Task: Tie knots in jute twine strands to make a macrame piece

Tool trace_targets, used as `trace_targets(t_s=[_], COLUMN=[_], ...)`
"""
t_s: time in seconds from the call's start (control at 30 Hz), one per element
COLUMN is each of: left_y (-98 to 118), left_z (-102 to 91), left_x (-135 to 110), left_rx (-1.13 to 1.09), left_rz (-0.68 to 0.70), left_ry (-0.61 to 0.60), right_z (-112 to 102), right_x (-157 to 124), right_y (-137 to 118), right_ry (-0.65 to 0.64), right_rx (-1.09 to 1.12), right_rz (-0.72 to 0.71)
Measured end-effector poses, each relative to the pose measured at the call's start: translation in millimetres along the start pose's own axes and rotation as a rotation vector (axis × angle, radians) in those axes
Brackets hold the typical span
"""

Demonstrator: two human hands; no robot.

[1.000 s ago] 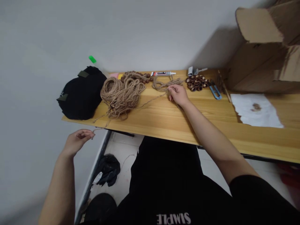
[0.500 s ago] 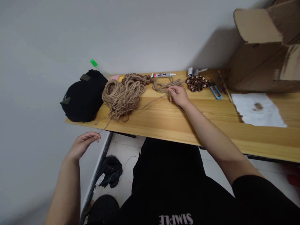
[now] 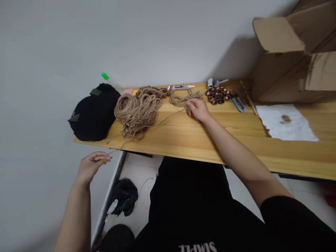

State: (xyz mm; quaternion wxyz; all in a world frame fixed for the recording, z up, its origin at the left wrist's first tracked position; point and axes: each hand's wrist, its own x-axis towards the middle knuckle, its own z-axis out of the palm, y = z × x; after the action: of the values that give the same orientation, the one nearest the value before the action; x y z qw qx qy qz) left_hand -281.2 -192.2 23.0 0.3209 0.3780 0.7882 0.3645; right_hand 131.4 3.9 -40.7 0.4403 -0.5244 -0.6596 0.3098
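My left hand (image 3: 91, 165) hangs off the wooden table's (image 3: 199, 140) left front corner, fingers pinched on the end of a thin jute strand (image 3: 162, 120). That strand runs across the tabletop to my right hand (image 3: 197, 109), which is closed on it beside a small loop of jute cords (image 3: 181, 98). A large tangled bundle of jute twine (image 3: 136, 111) lies between my two hands.
A black cap (image 3: 93, 112) sits at the table's left end. Brown beads (image 3: 157, 91), a glue tube (image 3: 181, 86), a heap of brown rings (image 3: 217, 95) and blue snips (image 3: 238, 104) line the back edge. At right lie white paper (image 3: 286, 123) and a cardboard box (image 3: 294, 59).
My left hand has dropped a little lower and shifted right with the strand end. My right hand has stayed on the strand; the view has tilted slightly.
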Motion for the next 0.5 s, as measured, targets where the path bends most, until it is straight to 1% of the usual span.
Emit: trace_targets(t_s=[0.2, 0.5], left_y=[-0.8, -8.3], left_z=[-2.1, -2.6], left_x=[-2.0, 3.3], left_rx=[0.006, 0.129], left_rz=[-0.038, 0.024], left_ry=[-0.027, -0.086], right_z=[-0.1, 0.7], right_x=[-0.2, 0.6], right_y=[-0.9, 2.1], right_ry=[-0.005, -0.008], right_rx=[-0.012, -0.003], right_rz=[-0.004, -0.01])
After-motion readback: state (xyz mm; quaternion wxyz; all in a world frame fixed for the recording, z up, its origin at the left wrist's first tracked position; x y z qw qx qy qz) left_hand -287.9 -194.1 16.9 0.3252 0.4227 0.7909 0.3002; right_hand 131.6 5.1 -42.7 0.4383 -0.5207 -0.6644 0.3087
